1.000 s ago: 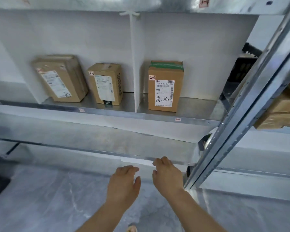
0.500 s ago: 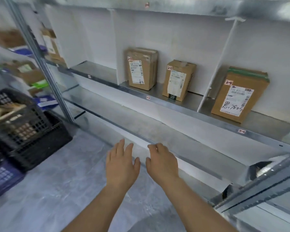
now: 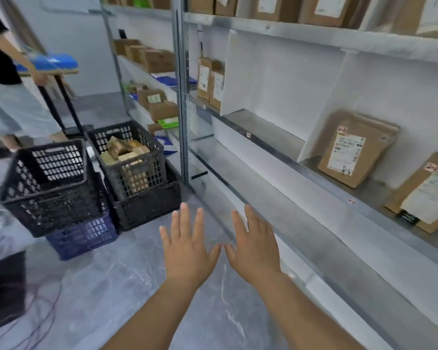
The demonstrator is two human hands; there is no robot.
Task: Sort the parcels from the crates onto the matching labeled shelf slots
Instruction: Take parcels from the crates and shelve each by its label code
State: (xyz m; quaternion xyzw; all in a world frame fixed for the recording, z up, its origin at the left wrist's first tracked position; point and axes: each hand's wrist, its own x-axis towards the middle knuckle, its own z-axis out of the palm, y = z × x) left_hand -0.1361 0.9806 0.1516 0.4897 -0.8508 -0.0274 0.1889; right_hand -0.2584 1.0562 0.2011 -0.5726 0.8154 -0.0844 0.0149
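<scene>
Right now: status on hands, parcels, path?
Left hand, right hand open, empty. Parcels wait in black crate. Floor ahead clear; second person stands beyond the crates.

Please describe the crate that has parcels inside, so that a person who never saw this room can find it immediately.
Look at the floor left of the metal shelving, where black crates stand together. The crate with parcels sits nearest the shelf post, stacked on another black crate. Unlike the empty black crate on a blue one beside it, it holds brown cardboard parcels.
</scene>
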